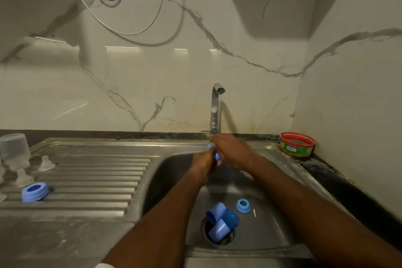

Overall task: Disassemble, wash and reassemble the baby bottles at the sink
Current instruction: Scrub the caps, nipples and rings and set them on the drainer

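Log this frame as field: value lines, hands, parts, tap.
left hand: grips small blue part
right hand: on same part, under tap
tap: thin stream running
sink basin: three blue caps on the drain, blue ring beside them
drainboard: blue collar, clear teats, clear bottle

Red-and-green tub (pixel 297 144) by the sink, label print (too blurred), nothing readable

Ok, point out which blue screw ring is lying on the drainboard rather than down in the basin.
The blue ring on the left drainboard, sitting on the ridges near the clear teats. The other loose ring lies in the sink basin, right of the blue caps.
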{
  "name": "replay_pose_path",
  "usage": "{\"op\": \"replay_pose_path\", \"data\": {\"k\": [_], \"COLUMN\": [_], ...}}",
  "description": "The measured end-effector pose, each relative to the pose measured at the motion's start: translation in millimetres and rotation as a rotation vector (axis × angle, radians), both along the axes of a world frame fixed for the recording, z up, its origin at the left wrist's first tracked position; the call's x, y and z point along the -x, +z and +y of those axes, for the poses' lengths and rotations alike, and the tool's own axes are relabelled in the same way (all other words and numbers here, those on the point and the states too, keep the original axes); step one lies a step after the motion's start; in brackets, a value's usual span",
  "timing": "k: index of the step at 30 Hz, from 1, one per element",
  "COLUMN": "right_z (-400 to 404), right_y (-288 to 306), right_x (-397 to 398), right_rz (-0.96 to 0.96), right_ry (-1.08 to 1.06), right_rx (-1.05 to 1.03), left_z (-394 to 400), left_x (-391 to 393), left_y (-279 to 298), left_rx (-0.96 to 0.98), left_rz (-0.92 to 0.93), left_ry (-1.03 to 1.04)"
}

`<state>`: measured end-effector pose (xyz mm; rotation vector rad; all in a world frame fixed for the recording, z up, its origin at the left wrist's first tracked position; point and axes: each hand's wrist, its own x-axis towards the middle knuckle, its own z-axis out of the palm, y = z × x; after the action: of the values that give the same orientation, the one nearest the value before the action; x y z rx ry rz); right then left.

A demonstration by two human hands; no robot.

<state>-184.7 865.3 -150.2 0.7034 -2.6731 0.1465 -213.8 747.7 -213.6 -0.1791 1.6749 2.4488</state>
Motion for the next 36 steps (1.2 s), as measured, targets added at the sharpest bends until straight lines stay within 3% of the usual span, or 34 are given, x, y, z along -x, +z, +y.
{"op": "replay_pose_path", "data": {"k": [3,9,11,16,19,24,30,36], "right_z": [-20,-38,-35,-26,-22,-9,24,41], "right_y": [4,12,10,10,5,1,-8,-34], "right_x": [30,73,78,58,50,32,-21,-42], "right_rz": [0.105,0.039,0.038,0.103,0.027,-0.093,-0.358,-0.190], "right_ry": [0.000,-0.298,-0.363,-0.486,-0.543,-0.544,-0.281,-0.366], "right_rx": [-0.232,0.255,0.326,0.297,0.185,0.089,0.110,0.291], "left_z": [-2,-6,-6,-7,-7,-9,-7,-1], "left_x": [4,16,14,11,11,6,0,-7], "left_y": [0,-5,-5,-6,-6,-4,0,-1], "left_rx": [0.068,0.075,0.068,0.017,0.013,-0.001,-0.016,0.091], "left_rz": [-0.031,-0.109,-0.095,-0.033,-0.041,-0.030,0.046,0.155], "left_ry": [0.054,0.109,0.115,0.103,0.111,0.096,0.097,0.191]}}
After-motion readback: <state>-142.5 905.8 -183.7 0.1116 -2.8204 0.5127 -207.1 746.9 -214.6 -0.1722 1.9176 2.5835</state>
